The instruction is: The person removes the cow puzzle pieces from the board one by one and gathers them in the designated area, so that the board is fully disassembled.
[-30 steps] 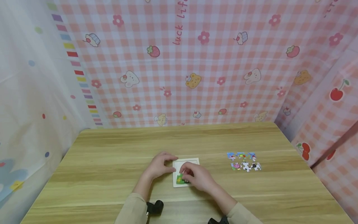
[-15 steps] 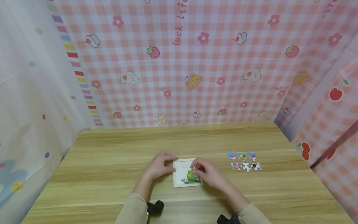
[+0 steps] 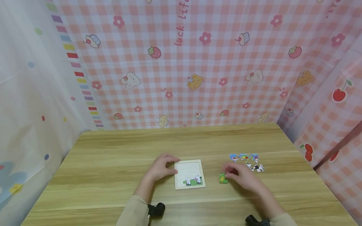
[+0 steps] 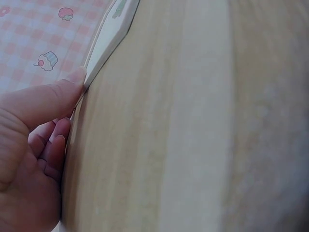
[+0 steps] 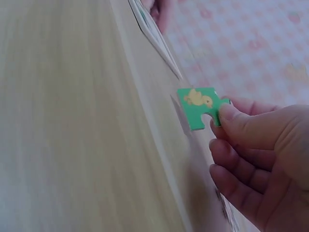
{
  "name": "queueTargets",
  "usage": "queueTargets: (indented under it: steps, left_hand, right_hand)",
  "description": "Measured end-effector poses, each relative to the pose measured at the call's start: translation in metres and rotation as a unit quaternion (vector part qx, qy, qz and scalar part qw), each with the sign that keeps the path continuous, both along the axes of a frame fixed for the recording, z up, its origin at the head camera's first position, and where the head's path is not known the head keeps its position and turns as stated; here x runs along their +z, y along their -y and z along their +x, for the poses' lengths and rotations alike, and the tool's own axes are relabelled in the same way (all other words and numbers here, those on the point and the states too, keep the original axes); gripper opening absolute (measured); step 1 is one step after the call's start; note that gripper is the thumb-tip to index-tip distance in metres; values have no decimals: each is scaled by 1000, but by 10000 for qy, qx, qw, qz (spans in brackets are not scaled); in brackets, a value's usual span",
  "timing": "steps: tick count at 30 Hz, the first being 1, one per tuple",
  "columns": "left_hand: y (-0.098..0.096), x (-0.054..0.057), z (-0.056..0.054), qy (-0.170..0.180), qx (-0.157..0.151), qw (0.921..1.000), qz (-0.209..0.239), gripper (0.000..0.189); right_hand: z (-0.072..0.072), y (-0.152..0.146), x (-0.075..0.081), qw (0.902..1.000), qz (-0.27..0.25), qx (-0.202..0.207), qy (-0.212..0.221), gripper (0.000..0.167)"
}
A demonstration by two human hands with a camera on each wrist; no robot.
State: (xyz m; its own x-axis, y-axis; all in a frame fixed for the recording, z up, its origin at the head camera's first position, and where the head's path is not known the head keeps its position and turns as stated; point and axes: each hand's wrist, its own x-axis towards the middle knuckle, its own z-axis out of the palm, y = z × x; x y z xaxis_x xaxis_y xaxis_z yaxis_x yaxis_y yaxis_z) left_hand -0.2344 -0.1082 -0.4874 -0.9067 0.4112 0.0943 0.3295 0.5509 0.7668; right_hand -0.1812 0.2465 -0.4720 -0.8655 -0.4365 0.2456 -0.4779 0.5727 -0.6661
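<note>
One green puzzle piece is clamped between thumb and fingers of the right hand, at 3 o'clock from the square tray. The left hand lies at the tray's 9 o'clock, thumb and forefinger apart, touching its edge. Printed pieces occupy the tray's 5 o'clock; loose pieces lie towards 2 o'clock.

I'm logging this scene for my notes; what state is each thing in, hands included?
Puzzle tray: flat on the table, partly filled.
Pieces in the tray: print up, toward the lower right.
Green piece: held outside the tray, print up.
Right hand: pinching the green piece.
Left hand: touching the tray's left edge.
Loose pieces: on the table, some hidden by the right hand.
</note>
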Motion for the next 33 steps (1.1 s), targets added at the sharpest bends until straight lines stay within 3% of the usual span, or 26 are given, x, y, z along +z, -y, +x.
queueTargets:
  steps: [4, 12, 23, 33]
  left_hand:
    - [0, 0, 0, 8, 6, 10000, -21, 40]
    - [0, -2, -1, -13, 34, 10000, 38, 40]
    - [0, -2, -1, -6, 41, 10000, 36, 40]
    - [1, -1, -1, 0, 28, 10000, 15, 40]
  right_hand:
    - [2, -21, 0, 9999, 83, -78, -119, 13]
    - [5, -45, 3, 9999, 103, -86, 101, 13]
    - [5, -51, 2, 9985, 390, -372, 109, 15]
    - [5, -53, 0, 9984, 445, -339, -60, 17]
